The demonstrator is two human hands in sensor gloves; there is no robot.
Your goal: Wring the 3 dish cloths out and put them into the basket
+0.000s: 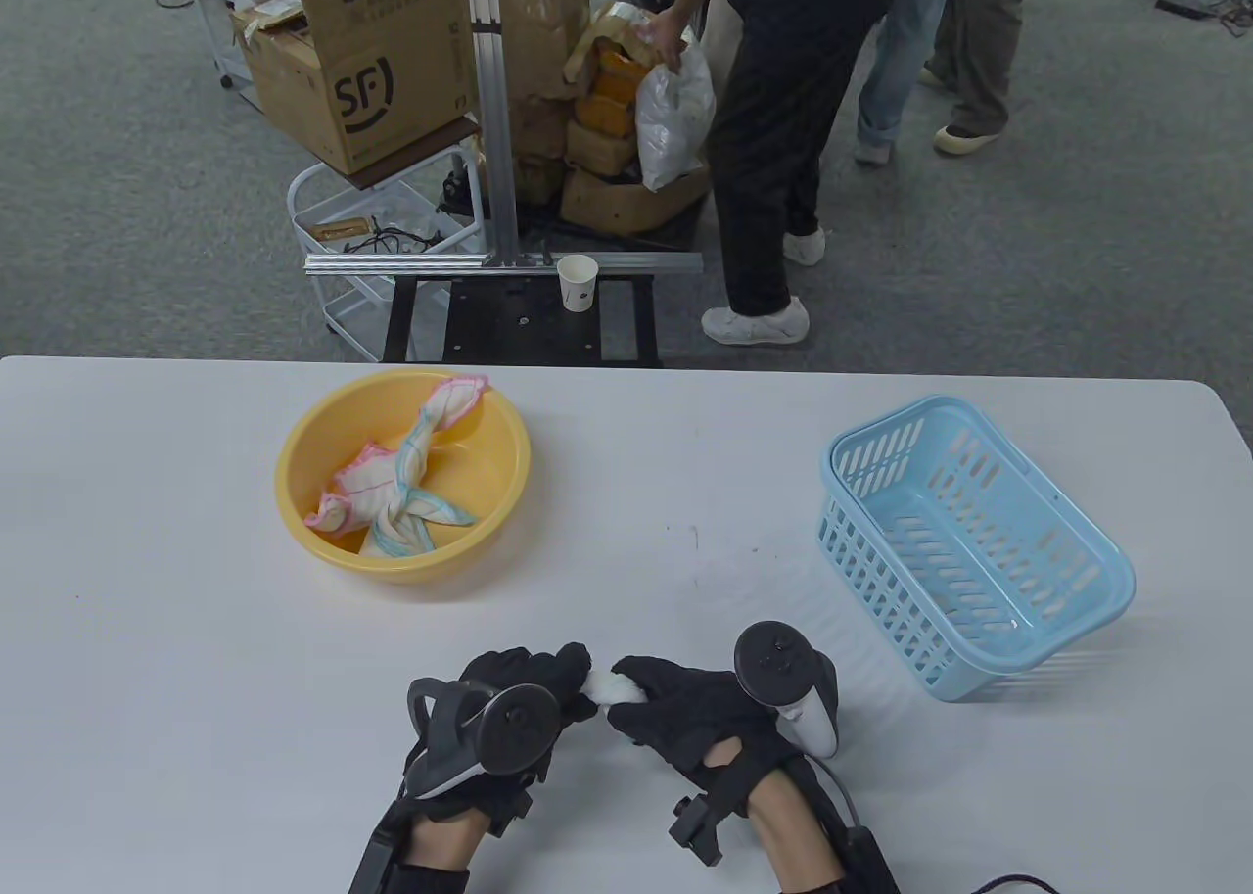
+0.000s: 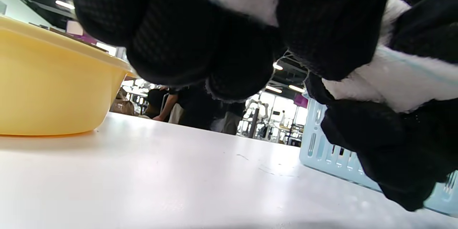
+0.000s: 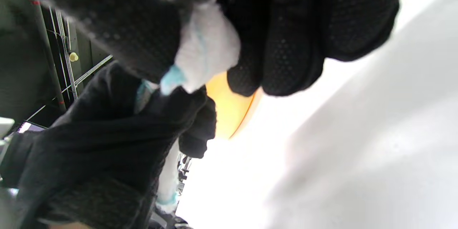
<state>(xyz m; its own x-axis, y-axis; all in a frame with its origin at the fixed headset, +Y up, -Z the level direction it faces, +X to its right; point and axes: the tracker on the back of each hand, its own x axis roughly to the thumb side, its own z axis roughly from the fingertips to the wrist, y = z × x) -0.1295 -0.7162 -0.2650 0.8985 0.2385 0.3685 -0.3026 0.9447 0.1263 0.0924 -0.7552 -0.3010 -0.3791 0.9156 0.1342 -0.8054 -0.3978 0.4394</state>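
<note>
Right now your left hand (image 1: 519, 703) and right hand (image 1: 685, 713) both curl tight round one white cloth (image 1: 615, 688), held between them above the table (image 1: 196, 639). Two more cloths (image 1: 396, 488) lie in the yellow bowl (image 1: 294, 502); the blue basket (image 1: 1077, 581) sits well apart on your right.

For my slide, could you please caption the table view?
Both gloved hands wring a dish cloth between the yellow basin and the empty blue basket.

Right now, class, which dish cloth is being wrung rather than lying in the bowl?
The white cloth gripped between the left hand and right hand; the other cloths lie in the yellow bowl.
</note>
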